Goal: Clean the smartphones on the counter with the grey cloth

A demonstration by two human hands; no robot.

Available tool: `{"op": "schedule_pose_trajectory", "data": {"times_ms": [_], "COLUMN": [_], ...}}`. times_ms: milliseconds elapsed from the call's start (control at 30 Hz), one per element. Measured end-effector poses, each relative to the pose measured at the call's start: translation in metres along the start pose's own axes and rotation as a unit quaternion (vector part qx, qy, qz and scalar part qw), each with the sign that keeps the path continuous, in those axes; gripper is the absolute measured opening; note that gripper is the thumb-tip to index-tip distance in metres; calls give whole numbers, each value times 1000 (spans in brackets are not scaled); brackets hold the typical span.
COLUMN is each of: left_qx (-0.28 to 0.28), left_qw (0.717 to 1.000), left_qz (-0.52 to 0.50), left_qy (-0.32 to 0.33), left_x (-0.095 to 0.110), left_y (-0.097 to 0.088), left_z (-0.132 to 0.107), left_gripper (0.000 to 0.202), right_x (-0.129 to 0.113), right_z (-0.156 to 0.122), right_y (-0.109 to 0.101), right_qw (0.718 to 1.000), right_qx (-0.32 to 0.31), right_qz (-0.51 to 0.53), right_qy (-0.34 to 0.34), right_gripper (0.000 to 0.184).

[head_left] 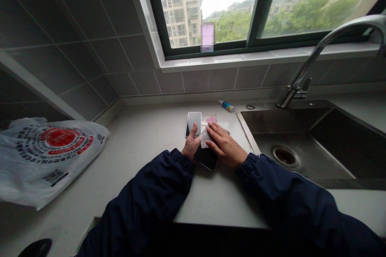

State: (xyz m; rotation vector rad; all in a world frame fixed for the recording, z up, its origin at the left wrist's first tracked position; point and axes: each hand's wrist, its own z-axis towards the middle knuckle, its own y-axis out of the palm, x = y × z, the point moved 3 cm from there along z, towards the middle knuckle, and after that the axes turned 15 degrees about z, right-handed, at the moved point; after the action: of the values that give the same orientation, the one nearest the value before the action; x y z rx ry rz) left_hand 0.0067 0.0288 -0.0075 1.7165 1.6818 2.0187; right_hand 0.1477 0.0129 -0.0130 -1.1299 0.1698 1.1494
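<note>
A dark phone (206,157) lies flat on the pale counter (144,144) in front of me. My left hand (191,144) grips its left edge, thumb up, fingers curled around it. My right hand (224,144) presses a small white wipe (206,137) onto the phone's screen, fingers stretched flat over it. A second phone or glass sheet with a silver rim (193,122) rests just beyond my left thumb. A pink packet (211,120) and clear wrapping lie beside it, behind my right fingers.
A steel sink (304,144) with a curved tap (304,68) fills the right side. A small white tube with a blue cap (226,105) lies near the back wall. A white plastic bag with red print (48,156) sits at the left. Grey tiles and a window stand behind.
</note>
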Motion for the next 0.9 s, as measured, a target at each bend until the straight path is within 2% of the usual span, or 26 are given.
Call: {"op": "schedule_pose_trajectory", "data": {"times_ms": [200,333,600,733,900], "left_qx": [-15,7,7,28,83], "left_qw": [1000,1000,999,997,993], "left_qz": [-2,4,-38,-58,-65], "left_qy": [-7,-6,33,41,57], "left_x": [-1,-1,2,3,6], "left_y": [2,0,0,4,11], "left_z": [-3,-3,0,-2,-4], "left_gripper": [80,85,88,89,83], "right_x": [8,8,0,-10,-21], "right_z": [0,1,0,-1,-2], "right_y": [-3,-2,2,4,5], "right_qw": [999,999,999,997,993], "right_qx": [32,21,-28,-65,-90], "right_qz": [-23,-32,-9,10,35], "right_qy": [30,29,-21,-39,-69], "right_gripper": [69,72,77,78,79]}}
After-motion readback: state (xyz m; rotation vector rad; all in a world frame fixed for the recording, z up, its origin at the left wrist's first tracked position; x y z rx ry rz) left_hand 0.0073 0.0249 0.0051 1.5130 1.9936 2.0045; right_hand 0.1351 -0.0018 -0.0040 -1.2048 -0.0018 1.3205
